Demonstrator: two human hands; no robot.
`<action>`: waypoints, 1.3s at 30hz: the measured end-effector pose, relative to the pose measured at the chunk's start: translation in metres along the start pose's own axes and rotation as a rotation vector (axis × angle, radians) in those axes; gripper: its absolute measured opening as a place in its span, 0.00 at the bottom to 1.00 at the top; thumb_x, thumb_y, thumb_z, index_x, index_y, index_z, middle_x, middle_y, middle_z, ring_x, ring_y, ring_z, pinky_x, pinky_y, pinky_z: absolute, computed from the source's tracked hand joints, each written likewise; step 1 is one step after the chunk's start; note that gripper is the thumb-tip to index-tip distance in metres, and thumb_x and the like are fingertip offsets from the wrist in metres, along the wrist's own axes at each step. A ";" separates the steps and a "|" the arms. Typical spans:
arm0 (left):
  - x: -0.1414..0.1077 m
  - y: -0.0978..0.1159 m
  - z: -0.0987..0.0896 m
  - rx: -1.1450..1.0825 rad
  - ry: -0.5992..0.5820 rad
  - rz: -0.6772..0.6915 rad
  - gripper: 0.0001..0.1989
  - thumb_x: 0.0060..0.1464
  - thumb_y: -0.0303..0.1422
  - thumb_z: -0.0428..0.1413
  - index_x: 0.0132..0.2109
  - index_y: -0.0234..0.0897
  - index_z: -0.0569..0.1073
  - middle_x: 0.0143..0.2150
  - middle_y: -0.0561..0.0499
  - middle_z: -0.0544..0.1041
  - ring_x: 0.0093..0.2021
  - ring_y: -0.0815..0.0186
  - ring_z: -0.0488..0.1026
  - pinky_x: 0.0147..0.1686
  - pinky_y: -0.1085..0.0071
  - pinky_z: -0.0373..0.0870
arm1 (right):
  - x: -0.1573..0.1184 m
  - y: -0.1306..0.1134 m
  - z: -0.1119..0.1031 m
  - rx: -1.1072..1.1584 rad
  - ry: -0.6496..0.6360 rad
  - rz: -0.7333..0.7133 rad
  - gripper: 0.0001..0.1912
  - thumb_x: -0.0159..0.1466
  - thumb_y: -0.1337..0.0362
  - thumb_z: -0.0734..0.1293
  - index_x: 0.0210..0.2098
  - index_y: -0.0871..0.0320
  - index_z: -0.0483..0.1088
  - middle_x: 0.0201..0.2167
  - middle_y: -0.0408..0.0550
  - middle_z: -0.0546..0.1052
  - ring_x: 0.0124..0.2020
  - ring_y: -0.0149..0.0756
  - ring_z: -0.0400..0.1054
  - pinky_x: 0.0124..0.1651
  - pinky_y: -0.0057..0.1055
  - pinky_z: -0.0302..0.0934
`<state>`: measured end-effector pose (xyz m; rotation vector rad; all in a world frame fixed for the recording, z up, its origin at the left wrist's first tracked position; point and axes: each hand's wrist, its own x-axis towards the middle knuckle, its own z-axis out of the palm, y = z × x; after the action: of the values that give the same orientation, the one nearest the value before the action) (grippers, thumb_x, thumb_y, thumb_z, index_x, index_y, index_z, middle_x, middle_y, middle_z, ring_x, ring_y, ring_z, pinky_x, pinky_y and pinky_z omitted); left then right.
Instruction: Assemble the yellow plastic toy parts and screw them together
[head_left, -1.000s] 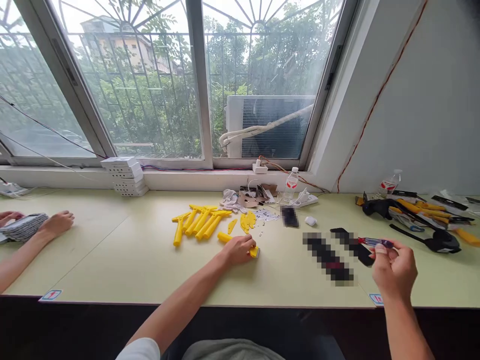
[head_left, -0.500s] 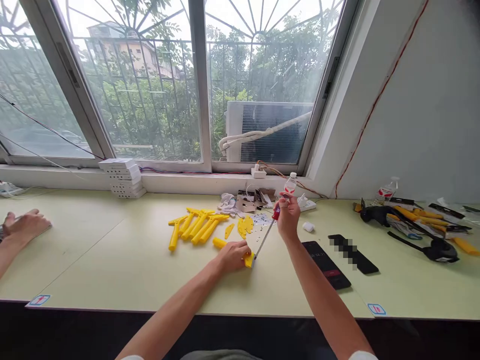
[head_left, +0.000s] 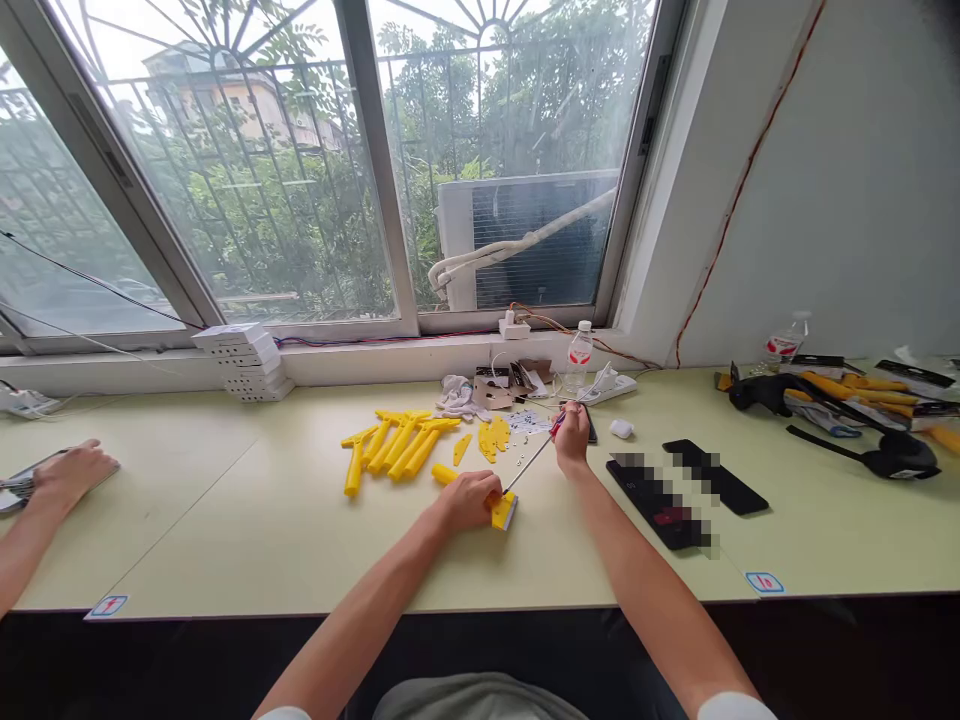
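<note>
My left hand [head_left: 472,498] is closed around a yellow scraper [head_left: 502,512] lying on the table, its metal edge facing right. Part of the yellow handle shows behind the fingers. In my right hand [head_left: 572,435] is a screwdriver [head_left: 531,465] with a red handle, held at a slant, its tip at the scraper's head beside my left fingers. Further back lie several yellow handles [head_left: 405,447] in a row. Flat yellow pieces [head_left: 493,438] are stacked beside them, with small screws [head_left: 523,451] scattered to their right.
Black phones [head_left: 660,505] lie to the right. A bottle [head_left: 579,352], a power strip [head_left: 611,384] and white gloves [head_left: 459,397] stand or lie near the sill. White boxes [head_left: 244,362] are stacked at the back left. Another person's hand [head_left: 75,470] rests at the far left.
The camera view has shifted slightly. My right hand has come lower, and the screwdriver leans more. The scraper's head has turned, its metal edge now showing more. The other person's hand now rests by a flat grey object.
</note>
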<state>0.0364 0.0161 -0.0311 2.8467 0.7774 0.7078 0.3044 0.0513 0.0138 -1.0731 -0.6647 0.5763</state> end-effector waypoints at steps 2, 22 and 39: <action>0.000 0.002 -0.002 -0.012 0.002 -0.011 0.13 0.47 0.22 0.62 0.41 0.40 0.76 0.38 0.53 0.82 0.34 0.67 0.79 0.34 0.74 0.72 | -0.001 0.002 0.001 -0.014 -0.009 -0.028 0.21 0.70 0.40 0.62 0.41 0.52 0.63 0.25 0.38 0.70 0.21 0.30 0.63 0.21 0.25 0.58; -0.001 0.001 -0.002 0.042 -0.018 0.026 0.14 0.50 0.21 0.61 0.43 0.40 0.82 0.38 0.51 0.83 0.35 0.65 0.80 0.36 0.73 0.75 | -0.004 -0.004 -0.001 -0.026 -0.038 -0.075 0.22 0.70 0.40 0.63 0.41 0.52 0.63 0.27 0.40 0.71 0.22 0.30 0.63 0.22 0.26 0.60; -0.002 -0.006 0.007 0.068 0.041 0.093 0.12 0.51 0.23 0.60 0.41 0.40 0.83 0.36 0.52 0.84 0.35 0.66 0.81 0.36 0.74 0.76 | -0.009 -0.019 -0.001 -0.067 -0.118 -0.251 0.26 0.73 0.37 0.61 0.43 0.54 0.67 0.27 0.41 0.71 0.25 0.31 0.63 0.27 0.27 0.60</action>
<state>0.0360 0.0201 -0.0394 2.9558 0.6909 0.7681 0.3012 0.0372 0.0287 -1.0049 -0.9124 0.4037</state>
